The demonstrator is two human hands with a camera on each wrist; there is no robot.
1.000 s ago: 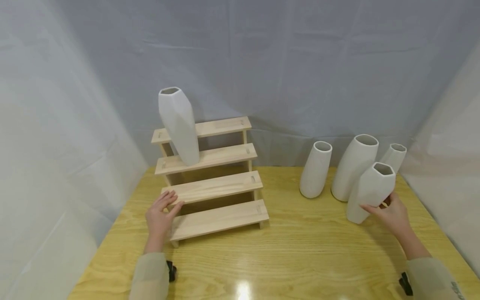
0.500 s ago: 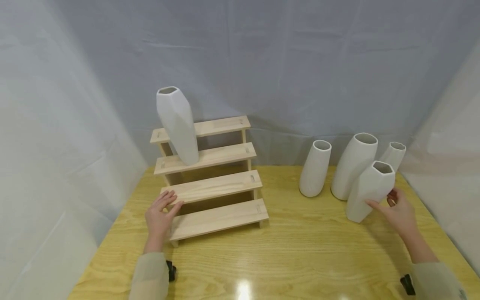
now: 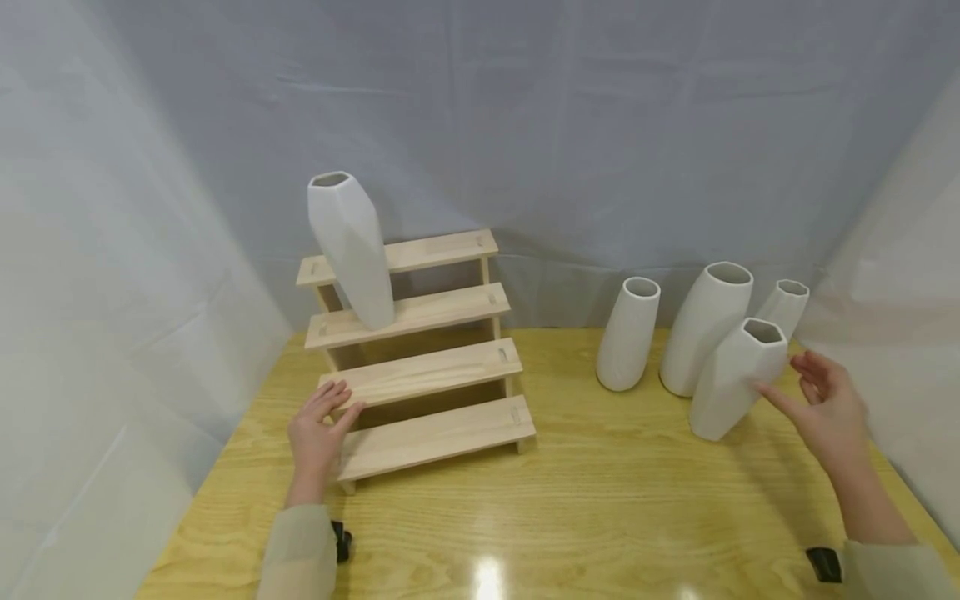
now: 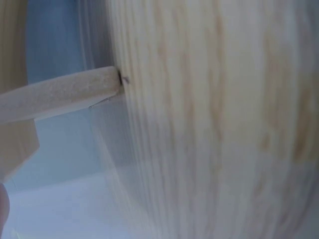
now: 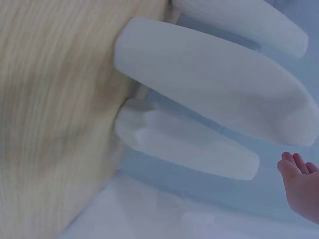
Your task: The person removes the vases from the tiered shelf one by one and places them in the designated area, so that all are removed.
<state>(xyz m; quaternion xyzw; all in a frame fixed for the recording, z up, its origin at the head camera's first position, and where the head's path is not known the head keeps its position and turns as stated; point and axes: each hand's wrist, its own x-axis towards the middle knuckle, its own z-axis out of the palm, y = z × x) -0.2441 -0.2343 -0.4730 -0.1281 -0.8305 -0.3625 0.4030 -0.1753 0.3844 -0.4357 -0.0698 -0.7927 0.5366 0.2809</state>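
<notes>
My left hand [image 3: 315, 437] rests at the left end of a stepped wooden display stand [image 3: 423, 371], its fingers on the second-lowest step and thumb near the front edge. One fingertip [image 4: 3, 205] shows in the left wrist view. A tall white faceted vase [image 3: 352, 250] stands on the stand's upper left. On the right, my right hand [image 3: 828, 412] is beside a white faceted vase [image 3: 738, 379], fingers loosely bent and away from it. Its thumb tip is close to the vase; whether they touch I cannot tell. The right wrist view shows this hand [image 5: 301, 186] near the vase tops.
A large smooth white vase [image 3: 705, 329] stands behind the faceted one, and a slim fluted vase [image 3: 783, 308] is partly hidden there. Another white vase [image 3: 628, 333] stands to their left. Grey-white cloth [image 3: 540, 142] hangs behind and beside the yellow wooden table [image 3: 600, 508].
My right hand has let go of the faceted vase and drawn back to the right. That vase stays standing on the table. My left hand has kept its place at the stand.
</notes>
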